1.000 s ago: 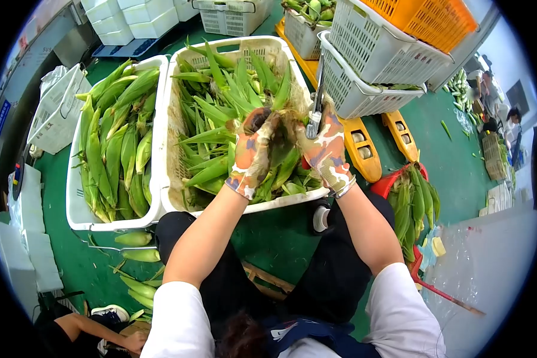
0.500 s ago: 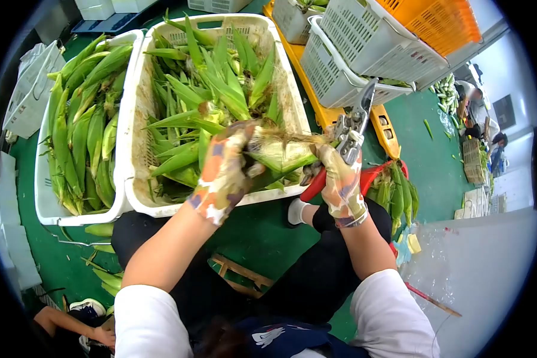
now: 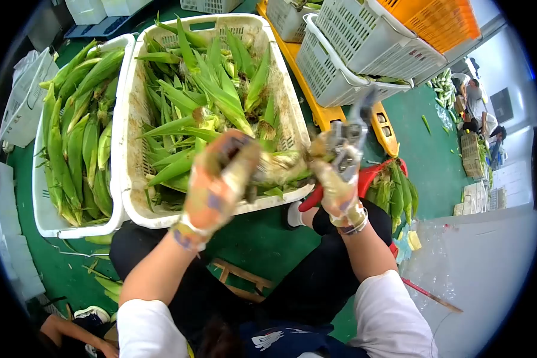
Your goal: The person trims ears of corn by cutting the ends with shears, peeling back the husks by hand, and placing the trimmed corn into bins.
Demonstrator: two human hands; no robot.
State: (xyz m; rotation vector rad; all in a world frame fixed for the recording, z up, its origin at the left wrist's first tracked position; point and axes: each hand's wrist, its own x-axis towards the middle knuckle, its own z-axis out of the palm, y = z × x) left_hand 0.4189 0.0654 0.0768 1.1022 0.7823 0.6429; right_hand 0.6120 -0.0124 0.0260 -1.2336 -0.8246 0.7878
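Note:
My left hand (image 3: 218,182), in a camouflage glove and smeared by motion, is closed on an ear of corn (image 3: 280,167) over the front of a stained white crate (image 3: 131,188) of husks and leaves (image 3: 176,125). The ear's husk and silk reach toward my right hand (image 3: 340,191), also gloved. That hand is closed round metal shears (image 3: 346,146) with red handles, blades pointing up and blurred. Whether its fingertips also touch the silk cannot be made out. A second white crate (image 3: 43,209) at the left holds whole green ears.
Stacked crates (image 3: 334,77) stand on a yellow pallet jack (image 3: 385,134) at the upper right. Ears (image 3: 397,194) lie over something red beside my right knee. Other people (image 3: 474,101) are at the far right. A person's arm (image 3: 80,331) shows lower left.
The view has shifted right, so the crates sit farther left. My hands, close together earlier, are now apart, with the corn stretched between them. The shears now stand out over my right hand.

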